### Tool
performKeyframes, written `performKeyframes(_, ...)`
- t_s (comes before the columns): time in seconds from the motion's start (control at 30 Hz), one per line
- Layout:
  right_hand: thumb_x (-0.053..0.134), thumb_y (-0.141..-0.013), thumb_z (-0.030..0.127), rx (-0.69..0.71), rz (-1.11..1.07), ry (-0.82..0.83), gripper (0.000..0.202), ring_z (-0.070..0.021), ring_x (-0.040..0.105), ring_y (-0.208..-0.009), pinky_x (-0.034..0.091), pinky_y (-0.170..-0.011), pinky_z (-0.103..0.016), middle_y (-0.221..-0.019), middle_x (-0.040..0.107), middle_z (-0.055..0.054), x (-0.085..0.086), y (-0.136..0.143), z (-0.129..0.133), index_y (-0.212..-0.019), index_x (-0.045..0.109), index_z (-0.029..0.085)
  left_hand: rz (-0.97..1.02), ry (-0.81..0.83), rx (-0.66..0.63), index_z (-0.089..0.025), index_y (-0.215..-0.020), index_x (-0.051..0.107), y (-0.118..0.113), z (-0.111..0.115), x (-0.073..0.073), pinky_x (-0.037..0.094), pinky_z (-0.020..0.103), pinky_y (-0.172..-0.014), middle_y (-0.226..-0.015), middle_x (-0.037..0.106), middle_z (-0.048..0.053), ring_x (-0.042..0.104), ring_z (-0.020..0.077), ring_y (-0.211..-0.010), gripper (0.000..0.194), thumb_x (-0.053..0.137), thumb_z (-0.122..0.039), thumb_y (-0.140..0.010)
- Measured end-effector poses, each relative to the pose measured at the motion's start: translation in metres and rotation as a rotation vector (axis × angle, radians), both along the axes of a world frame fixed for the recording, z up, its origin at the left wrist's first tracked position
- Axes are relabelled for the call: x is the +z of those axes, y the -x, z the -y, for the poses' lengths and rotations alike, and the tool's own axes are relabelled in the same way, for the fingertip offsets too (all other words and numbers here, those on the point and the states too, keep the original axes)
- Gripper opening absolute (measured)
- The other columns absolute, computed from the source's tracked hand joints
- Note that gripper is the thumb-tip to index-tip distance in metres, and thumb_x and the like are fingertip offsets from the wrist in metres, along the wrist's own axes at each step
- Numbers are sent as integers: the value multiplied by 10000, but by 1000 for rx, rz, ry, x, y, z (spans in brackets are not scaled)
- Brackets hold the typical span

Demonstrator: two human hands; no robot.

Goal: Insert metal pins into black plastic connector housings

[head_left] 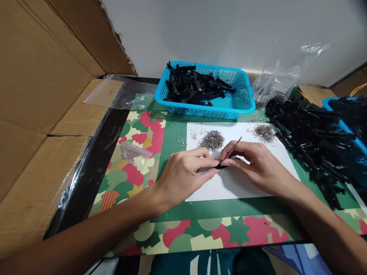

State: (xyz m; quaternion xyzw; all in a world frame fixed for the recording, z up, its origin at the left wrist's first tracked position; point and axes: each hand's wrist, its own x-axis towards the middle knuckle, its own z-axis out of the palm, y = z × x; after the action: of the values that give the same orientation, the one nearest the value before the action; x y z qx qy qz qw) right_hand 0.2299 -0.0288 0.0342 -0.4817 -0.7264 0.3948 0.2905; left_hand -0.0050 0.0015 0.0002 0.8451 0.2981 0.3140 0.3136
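Observation:
Over a white sheet of paper (200, 191), my left hand (189, 168) pinches a small black plastic part (220, 166) between thumb and fingers. My right hand (255, 162) meets it there, closed on a thin metal tool (234, 148), which looks like tweezers and slants up to the right. Its fingertips also touch the black part, most of which is hidden by my fingers. Just behind my hands lies a pile of tiny metal pins (212, 140). A second pile of small metal pieces (264, 132) sits farther right on the paper.
A blue plastic basket (205, 110) at the back holds black parts. More black parts (309, 133) are heaped at right, beside another blue basket (329, 102). A clear bag (276, 82) stands behind them. Cardboard (43, 76) walls the left; a small plastic bag (134, 152) lies left.

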Motion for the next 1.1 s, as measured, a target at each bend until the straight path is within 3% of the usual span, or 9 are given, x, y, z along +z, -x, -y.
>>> performKeyframes(0.33,654,-987,115,-19,33,-60,136,-179,749,-834,552,-774,-285,-935,806,-24,0,1,1,-962,753,204,8,74,39,-198,-986,870,-2,-3,1,431,252,-557,-914,789,15,672,134,-701,152,846,-86,-886)
performKeyframes(0.53,696,-1036,269,-29,-67,36,122,-183,712,-832,542,-728,-282,-928,781,-43,-2,-4,0,-962,759,195,6,82,29,-195,-971,861,-3,-2,4,407,249,-549,-895,779,14,637,128,-681,142,840,-83,-886)
performKeyframes(0.7,703,-1046,361,-152,-223,-1,146,-221,697,-929,574,-826,-326,-1006,737,-73,8,-12,1,-1009,731,223,64,98,70,-181,-1024,818,-5,-2,9,417,240,-536,-977,790,23,512,88,-571,148,830,-108,-896)
performKeyframes(0.8,658,-1069,367,-26,-187,134,153,-221,679,-910,572,-820,-317,-953,707,-65,21,-24,3,-1014,719,239,84,130,114,-189,-1079,780,-5,-3,11,421,226,-525,-1015,776,22,486,78,-562,152,817,-173,-933)
performKeyframes(0.87,596,-1095,377,107,-99,268,197,-214,659,-867,558,-779,-303,-904,686,-57,27,-32,7,-1010,711,241,85,169,140,-193,-1087,746,-5,-3,11,399,214,-506,-929,746,-4,488,74,-553,146,806,-221,-957)
performKeyframes(0.93,536,-1115,398,149,-35,324,259,-211,637,-824,544,-748,-304,-868,666,-50,30,-38,12,-984,696,242,87,198,147,-200,-1082,711,-5,-3,9,377,209,-492,-788,670,-45,483,74,-529,142,790,-254,-977)
performKeyframes(1.1,504,-1114,414,-14,168,211,266,-227,643,-848,515,-714,-325,-956,714,-52,17,-28,36,-1007,686,252,101,160,126,-213,-1087,681,-5,-2,8,367,216,-494,-597,427,-107,437,95,-497,165,767,-330,-1009)
